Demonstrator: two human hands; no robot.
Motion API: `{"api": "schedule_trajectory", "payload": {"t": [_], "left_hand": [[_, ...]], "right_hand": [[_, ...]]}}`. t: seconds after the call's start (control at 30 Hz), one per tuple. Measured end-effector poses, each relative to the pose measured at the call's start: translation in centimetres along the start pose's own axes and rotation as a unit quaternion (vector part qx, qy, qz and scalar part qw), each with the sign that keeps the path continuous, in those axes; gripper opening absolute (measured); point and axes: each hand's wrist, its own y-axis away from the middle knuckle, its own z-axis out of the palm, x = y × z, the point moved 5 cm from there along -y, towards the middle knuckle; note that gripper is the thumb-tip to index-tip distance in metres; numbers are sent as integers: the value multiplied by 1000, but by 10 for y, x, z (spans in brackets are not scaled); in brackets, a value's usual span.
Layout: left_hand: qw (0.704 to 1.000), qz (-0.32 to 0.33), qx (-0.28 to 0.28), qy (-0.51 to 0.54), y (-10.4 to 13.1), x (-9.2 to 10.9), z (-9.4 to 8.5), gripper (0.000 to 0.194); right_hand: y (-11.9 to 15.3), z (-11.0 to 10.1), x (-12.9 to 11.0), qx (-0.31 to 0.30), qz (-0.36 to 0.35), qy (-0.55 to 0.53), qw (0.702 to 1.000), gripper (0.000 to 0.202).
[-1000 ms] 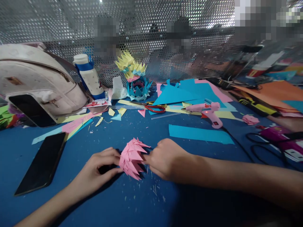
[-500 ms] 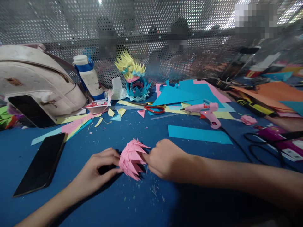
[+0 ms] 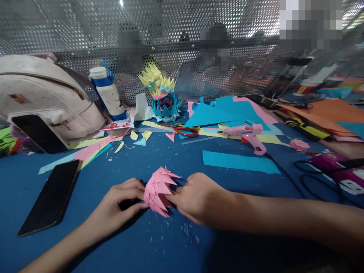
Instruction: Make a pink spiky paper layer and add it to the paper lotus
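A pink spiky folded-paper piece (image 3: 159,189) lies on its side on the blue table (image 3: 113,242), its points facing right. My left hand (image 3: 125,199) grips its closed left end between fingers and thumb. From the right, my right hand (image 3: 196,197) reaches a finger into the open, pointed side; that fingertip is hidden inside, and the other fingers are curled. Beyond my hands lie a blue paper strip (image 3: 240,162) and a pink glue gun (image 3: 254,136) with its red light on.
A black phone (image 3: 51,197) lies at the left, near a white backpack (image 3: 51,94) and a bottle (image 3: 108,93). Red scissors (image 3: 186,131), paper scraps and a yellow and blue paper model (image 3: 165,104) stand further back. A purple device (image 3: 335,167) with cables is at the right.
My right hand has shifted slightly down, its finger lower in the opening of the pink piece. My left hand holds the same grip.
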Motion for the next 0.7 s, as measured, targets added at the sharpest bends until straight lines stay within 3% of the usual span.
{"api": "schedule_trajectory", "payload": {"t": [0.13,0.3,0.43,0.6,0.7], "left_hand": [[1000,-1,2,-1,0,0,0,12],[1000,-5,-2,4,0,-1,0,12],[1000,-1,-3,11,0,-1,0,12],[1000,0,-1,13,-1,0,0,13],[1000,2,-3,6,-1,1,0,14]], "right_hand": [[0,-3,5,-9,0,1,1000,18],[-5,1,8,-96,52,7,994,8],[-6,-3,-1,-57,5,11,998,19],[-6,1,9,-113,75,13,991,9],[-8,-5,2,-82,21,12,996,15]]}}
